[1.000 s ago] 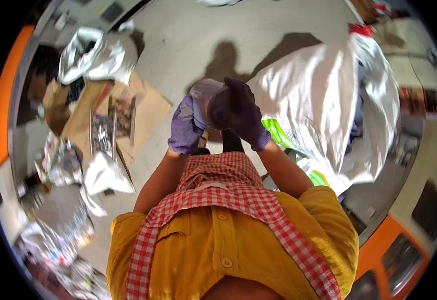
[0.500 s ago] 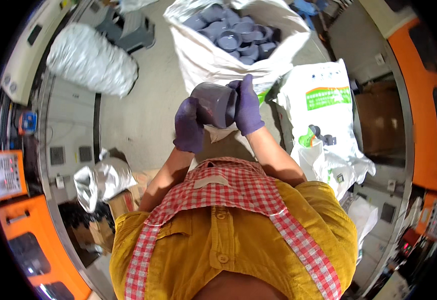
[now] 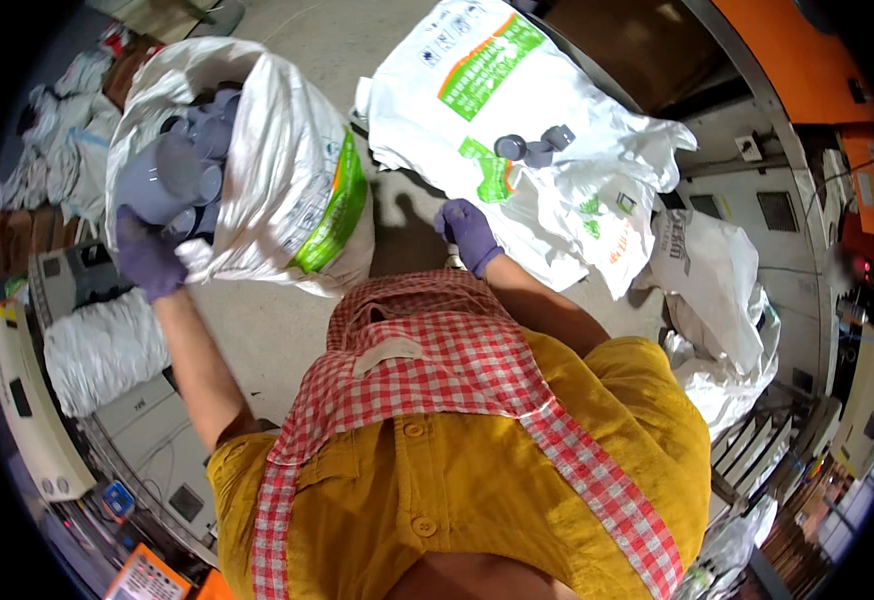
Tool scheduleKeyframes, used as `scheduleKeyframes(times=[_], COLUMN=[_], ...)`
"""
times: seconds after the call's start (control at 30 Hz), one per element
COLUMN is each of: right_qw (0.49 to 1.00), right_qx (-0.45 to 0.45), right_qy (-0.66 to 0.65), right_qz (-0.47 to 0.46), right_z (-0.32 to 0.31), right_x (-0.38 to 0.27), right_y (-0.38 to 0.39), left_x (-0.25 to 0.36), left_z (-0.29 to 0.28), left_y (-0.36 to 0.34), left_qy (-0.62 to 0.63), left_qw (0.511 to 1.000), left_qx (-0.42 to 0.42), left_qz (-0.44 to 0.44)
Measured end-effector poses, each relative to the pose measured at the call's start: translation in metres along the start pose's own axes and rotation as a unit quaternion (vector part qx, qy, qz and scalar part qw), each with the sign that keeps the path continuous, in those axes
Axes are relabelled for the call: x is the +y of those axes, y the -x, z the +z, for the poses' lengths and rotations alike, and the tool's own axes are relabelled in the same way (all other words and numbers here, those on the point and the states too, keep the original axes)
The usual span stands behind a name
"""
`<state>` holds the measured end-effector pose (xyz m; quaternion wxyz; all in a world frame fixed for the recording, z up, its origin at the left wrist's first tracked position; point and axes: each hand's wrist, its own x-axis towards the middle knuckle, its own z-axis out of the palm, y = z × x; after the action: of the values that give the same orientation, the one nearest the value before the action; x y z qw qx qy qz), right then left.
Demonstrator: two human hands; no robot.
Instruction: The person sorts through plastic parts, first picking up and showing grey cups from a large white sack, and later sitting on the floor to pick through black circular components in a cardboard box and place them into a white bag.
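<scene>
My left hand (image 3: 152,255), in a purple glove, grips a blurred grey plastic cup (image 3: 157,180) at the mouth of a white woven sack (image 3: 297,190) holding several more grey cups (image 3: 212,130). My right hand (image 3: 465,232), also gloved, has its fingers curled beside a white printed sack (image 3: 427,130); whether anything is inside them I cannot make out. On that sack lie several small dark grey round pieces (image 3: 537,150).
A rolled silvery bundle (image 3: 102,350) is at lower left, with heaped pale bags (image 3: 77,150) above it. Crumpled white bags (image 3: 707,290) lie at right beside machine cabinets with orange panels (image 3: 787,50). Grey floor (image 3: 247,345) shows between.
My view has turned. The cup that was between both hands has gone left and down to the sack with my left hand; my right hand has let go and moved apart.
</scene>
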<state>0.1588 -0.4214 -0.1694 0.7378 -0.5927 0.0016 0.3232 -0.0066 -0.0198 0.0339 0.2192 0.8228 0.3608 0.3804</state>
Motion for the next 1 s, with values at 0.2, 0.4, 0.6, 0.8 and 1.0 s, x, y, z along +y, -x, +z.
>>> scheduleKeyframes(times=[0.2, 0.4, 0.6, 0.8, 1.0], right_qw=[0.98, 0.967, 0.931, 0.774, 0.668], right_qx=[0.099, 0.247, 0.335, 0.198, 0.153], right_qy=[-0.048, 0.038, 0.115, 0.591, 0.722], right_qz=[0.165, 0.043, 0.089, 0.116, 0.094], right_z=[-0.088, -0.142, -0.211, -0.305, -0.373], right_x=[0.05, 0.069, 0.055, 0.069, 0.117], right_y=[-0.015, -0.041, -0.097, -0.217, -0.377], left_x=[0.123, 0.073, 0.038, 0.005, -0.013], left_z=[0.103, 0.302, 0.368, 0.416, 0.497], left_y=[-0.015, 0.124, 0.212, 0.272, 0.358], left_qy=[0.174, 0.018, 0.074, 0.085, 0.327], left_qw=[0.984, 0.783, 0.671, 0.622, 0.487], left_qx=[-0.029, -0.474, -0.718, -0.77, -0.803], left_qz=[-0.038, 0.403, 0.17, 0.115, -0.107])
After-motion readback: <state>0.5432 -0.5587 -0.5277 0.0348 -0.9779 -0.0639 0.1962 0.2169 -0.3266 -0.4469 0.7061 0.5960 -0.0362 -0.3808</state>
